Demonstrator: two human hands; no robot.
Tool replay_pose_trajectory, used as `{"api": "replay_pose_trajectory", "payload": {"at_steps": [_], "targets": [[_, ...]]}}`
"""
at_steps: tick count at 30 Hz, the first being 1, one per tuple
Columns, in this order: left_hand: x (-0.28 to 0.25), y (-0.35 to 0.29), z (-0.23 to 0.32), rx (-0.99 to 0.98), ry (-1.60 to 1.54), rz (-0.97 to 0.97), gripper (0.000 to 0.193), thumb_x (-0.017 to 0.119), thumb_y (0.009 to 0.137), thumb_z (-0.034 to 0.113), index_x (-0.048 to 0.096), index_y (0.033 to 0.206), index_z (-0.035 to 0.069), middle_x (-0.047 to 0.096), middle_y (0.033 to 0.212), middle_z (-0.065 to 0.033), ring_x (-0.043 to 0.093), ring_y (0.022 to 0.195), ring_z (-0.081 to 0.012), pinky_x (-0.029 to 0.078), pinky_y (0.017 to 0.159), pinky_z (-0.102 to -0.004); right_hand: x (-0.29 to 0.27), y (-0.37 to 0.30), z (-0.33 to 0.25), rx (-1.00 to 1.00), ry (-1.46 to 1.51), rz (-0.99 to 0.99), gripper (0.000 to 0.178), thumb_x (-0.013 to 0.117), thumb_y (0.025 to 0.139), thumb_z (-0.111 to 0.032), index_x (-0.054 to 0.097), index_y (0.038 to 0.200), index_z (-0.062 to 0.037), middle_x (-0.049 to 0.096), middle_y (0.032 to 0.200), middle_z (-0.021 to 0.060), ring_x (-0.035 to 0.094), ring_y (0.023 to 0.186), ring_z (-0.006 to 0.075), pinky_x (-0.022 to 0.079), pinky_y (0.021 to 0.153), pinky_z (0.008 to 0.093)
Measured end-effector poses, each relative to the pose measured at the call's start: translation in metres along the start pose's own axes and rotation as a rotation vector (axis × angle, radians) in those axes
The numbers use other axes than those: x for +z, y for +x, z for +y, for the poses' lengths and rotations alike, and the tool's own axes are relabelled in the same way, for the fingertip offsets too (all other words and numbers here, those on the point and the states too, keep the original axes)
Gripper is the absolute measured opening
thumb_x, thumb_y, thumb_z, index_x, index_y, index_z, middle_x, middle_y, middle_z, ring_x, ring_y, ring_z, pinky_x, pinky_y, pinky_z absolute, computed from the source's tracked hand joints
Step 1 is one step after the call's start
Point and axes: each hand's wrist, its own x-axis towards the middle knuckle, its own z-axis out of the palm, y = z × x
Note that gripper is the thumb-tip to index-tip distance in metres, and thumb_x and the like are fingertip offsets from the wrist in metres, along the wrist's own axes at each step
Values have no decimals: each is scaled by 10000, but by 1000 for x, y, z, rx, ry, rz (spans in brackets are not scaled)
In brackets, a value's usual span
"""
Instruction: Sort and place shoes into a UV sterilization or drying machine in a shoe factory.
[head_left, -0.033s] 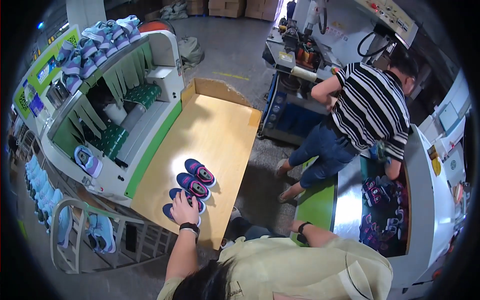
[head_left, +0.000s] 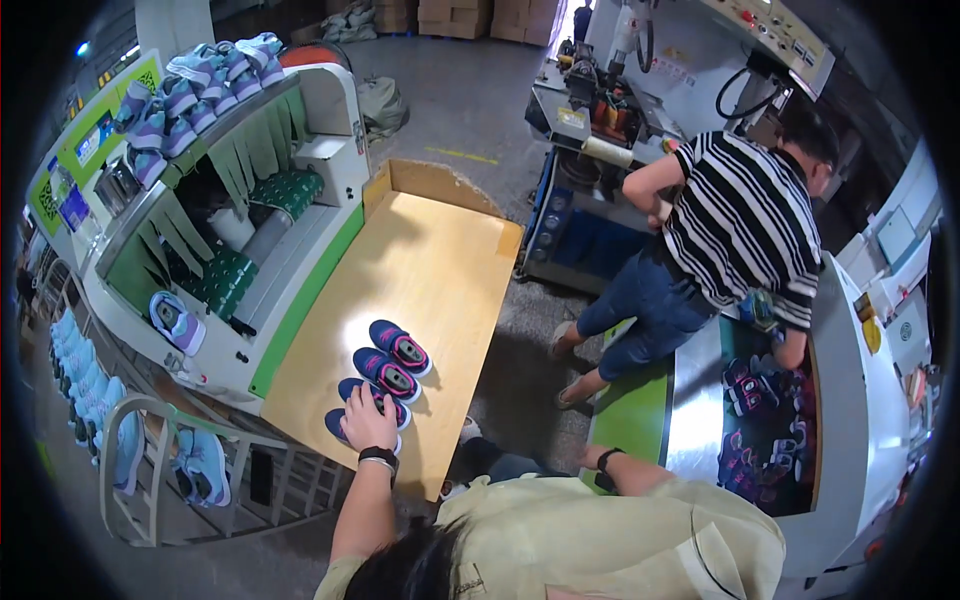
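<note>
Several navy shoes with pink trim and white soles stand in a slanting row on the wooden table. My left hand (head_left: 370,420) lies over the near end of the row, its fingers bent round a navy shoe (head_left: 403,410) and partly covering the nearest shoe (head_left: 336,425). Beyond it stand two more, a middle shoe (head_left: 385,372) and the farthest shoe (head_left: 400,346), both untouched. My right hand (head_left: 588,456) is low by the green edge of the conveyor machine; its fingers are mostly hidden.
The wooden table (head_left: 440,260) adjoins a machine (head_left: 310,320) with fabric strips, topped by piled shoes (head_left: 200,90). Light-blue shoes hang on a rack (head_left: 130,410) at left. A co-worker in a striped shirt (head_left: 745,215) stands right, reaching into another machine (head_left: 690,430) holding shoes.
</note>
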Motion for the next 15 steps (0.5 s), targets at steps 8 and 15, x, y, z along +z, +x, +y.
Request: {"api": "replay_pose_trajectory", "payload": {"at_steps": [8, 15], "targets": [[-3, 2, 2, -19, -15, -20, 522, 593, 889, 406, 557, 1308, 97, 553, 1348, -133, 524, 1225, -301, 416, 957, -470, -43, -13, -43, -67, 116, 28, 491, 650, 827, -425, 677, 1164, -70, 672, 1165, 179, 623, 1104, 334, 481, 954, 433], [-2, -1, -1, -10, -29, -2, 524, 600, 878, 411, 562, 1290, 89, 557, 1344, -149, 516, 1222, -313, 415, 930, -478, -108, -19, -107, -154, 236, 151, 497, 694, 832, -350, 633, 1225, -53, 675, 1171, 159, 647, 1077, 293, 494, 947, 394]]}}
